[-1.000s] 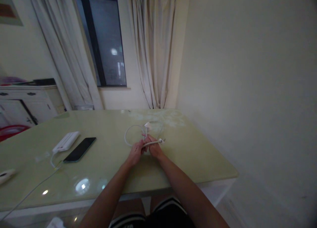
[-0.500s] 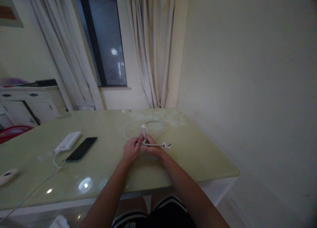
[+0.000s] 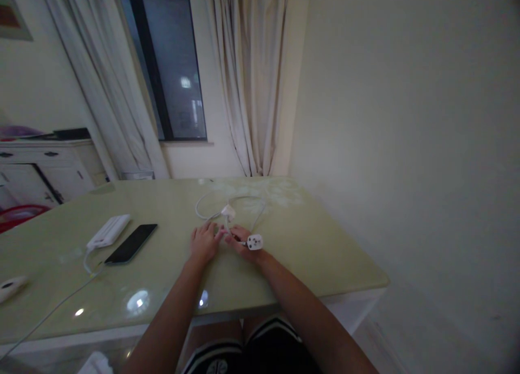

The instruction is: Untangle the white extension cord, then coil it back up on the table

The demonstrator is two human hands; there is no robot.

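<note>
Right hand [image 3: 242,243] pinches white cable [image 3: 211,197] just behind its plug [image 3: 254,242], right of the table's [image 3: 325,255] middle; plug face is tipped up toward the near edge. Left hand [image 3: 204,243] is released, palm flat on the table, fingertips by the cable. Cable loops toward the far edge, second connector [image 3: 228,210] inside the loop; phone [image 3: 130,244] and power bank [image 3: 109,232] are well left.

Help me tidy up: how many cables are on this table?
2. The looped cable is held by the right hand, plug beside it. The thin cable runs from the white charger off the near left edge. More may lie out of view.
</note>
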